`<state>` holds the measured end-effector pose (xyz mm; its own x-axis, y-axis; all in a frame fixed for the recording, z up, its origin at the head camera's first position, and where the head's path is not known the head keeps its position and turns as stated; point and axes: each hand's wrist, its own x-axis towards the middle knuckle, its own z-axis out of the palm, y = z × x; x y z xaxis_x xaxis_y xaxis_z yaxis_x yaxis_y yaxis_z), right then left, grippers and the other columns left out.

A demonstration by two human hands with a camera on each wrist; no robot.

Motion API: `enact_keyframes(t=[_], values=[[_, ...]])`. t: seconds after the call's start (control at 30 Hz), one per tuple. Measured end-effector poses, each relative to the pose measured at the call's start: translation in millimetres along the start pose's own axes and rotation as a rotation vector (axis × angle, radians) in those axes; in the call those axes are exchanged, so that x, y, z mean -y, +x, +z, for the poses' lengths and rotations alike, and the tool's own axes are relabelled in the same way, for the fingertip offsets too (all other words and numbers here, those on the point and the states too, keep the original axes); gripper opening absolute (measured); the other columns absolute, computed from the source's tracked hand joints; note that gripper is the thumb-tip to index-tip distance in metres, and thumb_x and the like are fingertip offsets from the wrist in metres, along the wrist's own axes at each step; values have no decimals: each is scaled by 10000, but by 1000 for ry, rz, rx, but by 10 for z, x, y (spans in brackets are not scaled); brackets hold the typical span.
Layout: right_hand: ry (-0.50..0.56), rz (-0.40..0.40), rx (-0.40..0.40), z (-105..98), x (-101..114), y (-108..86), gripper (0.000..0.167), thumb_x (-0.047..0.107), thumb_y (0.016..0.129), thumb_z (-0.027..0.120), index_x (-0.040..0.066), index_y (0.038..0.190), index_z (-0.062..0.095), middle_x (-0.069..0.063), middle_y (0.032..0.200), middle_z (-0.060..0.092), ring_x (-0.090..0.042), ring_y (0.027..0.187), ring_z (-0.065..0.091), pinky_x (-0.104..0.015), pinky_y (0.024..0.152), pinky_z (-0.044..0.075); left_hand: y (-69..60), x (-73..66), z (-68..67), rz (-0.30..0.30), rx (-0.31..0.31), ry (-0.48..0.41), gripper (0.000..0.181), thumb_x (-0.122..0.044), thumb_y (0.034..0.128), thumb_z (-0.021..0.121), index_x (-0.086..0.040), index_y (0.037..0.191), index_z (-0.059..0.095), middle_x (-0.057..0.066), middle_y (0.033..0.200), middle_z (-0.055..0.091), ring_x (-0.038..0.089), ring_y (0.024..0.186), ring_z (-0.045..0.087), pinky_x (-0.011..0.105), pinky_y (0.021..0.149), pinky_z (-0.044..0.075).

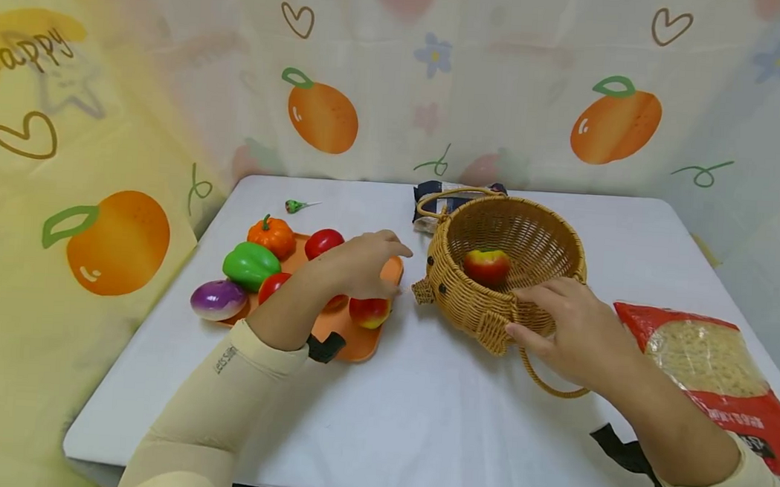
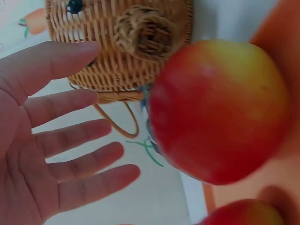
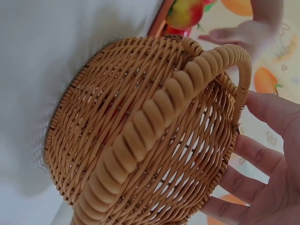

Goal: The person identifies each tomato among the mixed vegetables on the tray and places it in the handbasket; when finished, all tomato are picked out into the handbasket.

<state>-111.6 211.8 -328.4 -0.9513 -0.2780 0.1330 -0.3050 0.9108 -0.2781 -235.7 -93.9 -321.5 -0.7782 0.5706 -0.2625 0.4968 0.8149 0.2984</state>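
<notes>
My left hand [image 1: 365,264], fingers spread and holding nothing, hovers over the right side of the orange tray [image 1: 355,343]. Beneath it on the tray lies a red-and-yellow apple [image 1: 369,314], large in the left wrist view [image 2: 220,112]. A wicker basket [image 1: 463,302] with an animal snout stands right of the tray, its mouth tipped toward me. Inside rests one red-and-yellow apple [image 1: 487,269]. My right hand [image 1: 575,335] grips the basket's near rim, fingers over the edge and thumb outside. In the right wrist view, the rope-like handle [image 3: 140,133] crosses in front of the wickerwork.
Also around the tray are a green pepper [image 1: 251,266], an orange pumpkin [image 1: 273,236], a purple-and-white eggplant [image 1: 218,300] and a red tomato [image 1: 324,242]. A red bag of pasta [image 1: 711,360] lies at the right. Behind the basket sits a dark package [image 1: 426,201].
</notes>
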Motion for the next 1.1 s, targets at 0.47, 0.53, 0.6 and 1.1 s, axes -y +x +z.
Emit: enact_keyframes(t=[0.47, 0.53, 0.6, 1.1], values=[[4, -24, -22, 7, -16, -9, 479, 382, 881, 791, 140, 1284, 700, -146, 1250, 643, -350, 1196, 554, -604, 921, 547, -99, 163, 206, -50, 156, -3, 518, -223, 875, 815, -184, 1364, 652, 12, 1319, 620, 209, 1200, 539, 395, 949, 564], [5, -26, -25, 7, -14, -9, 480, 379, 880, 792, 138, 1284, 700, -148, 1247, 644, -351, 1193, 556, -604, 917, 549, -101, 166, 218, -34, 152, 6, 493, -229, 872, 820, -174, 1339, 670, 20, 1296, 635, 220, 1196, 546, 393, 940, 571], [7, -24, -24, 8, -11, -7, 481, 379, 881, 791, 138, 1286, 698, -150, 1250, 642, -354, 1197, 553, -608, 918, 547, -103, 172, 225, -33, 150, 5, 475, -232, 867, 827, -170, 1316, 685, 26, 1284, 645, 227, 1195, 549, 389, 922, 581], [6, -19, -25, 11, -11, -14, 484, 392, 889, 782, 144, 1295, 694, -137, 1250, 637, -341, 1197, 550, -601, 923, 543, -98, 208, 235, -50, 127, -11, 434, -249, 834, 860, -187, 1242, 727, 12, 1251, 659, 212, 1163, 554, 376, 892, 588]])
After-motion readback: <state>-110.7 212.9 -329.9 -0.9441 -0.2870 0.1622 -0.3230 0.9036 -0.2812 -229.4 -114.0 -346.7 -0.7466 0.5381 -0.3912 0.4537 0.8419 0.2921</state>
